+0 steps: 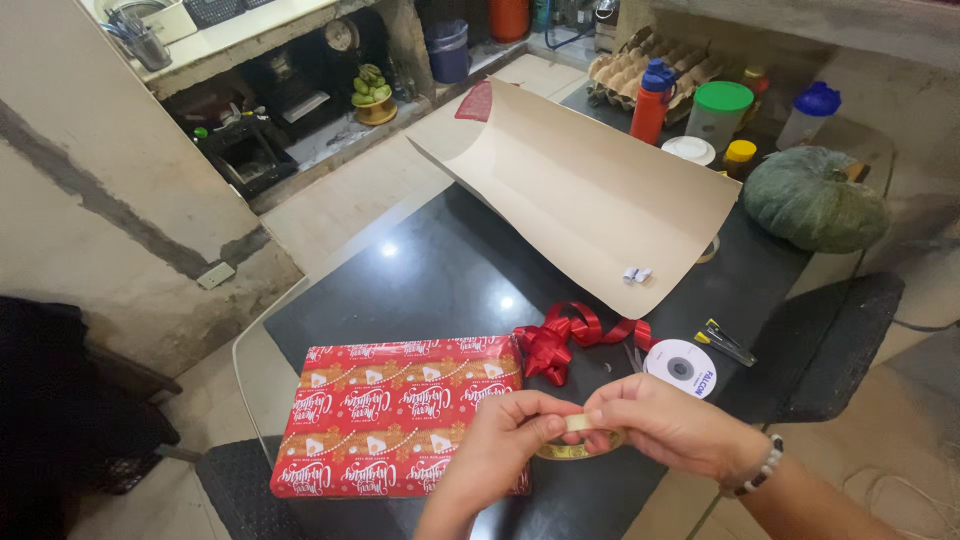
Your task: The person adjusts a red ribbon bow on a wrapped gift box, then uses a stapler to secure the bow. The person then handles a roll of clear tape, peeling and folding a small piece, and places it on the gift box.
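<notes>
My left hand [505, 440] and my right hand [665, 425] meet at the near table edge, both pinching a roll of clear tape [580, 448] with a short strip pulled between the fingertips. Just left of them lies a flat box wrapped in red patterned paper [395, 415]. A red ribbon bow [565, 340] rests at the box's far right corner. A white ribbon spool [682, 366] sits beside my right hand.
A large curled sheet of brown paper [580, 190] covers the far part of the dark glass table [420, 270]. Behind it stand a red bottle [650, 100], a green-lidded tub [720, 110], egg trays [640, 65] and a green pumpkin [815, 200]. Black clips [725, 342] lie near the spool.
</notes>
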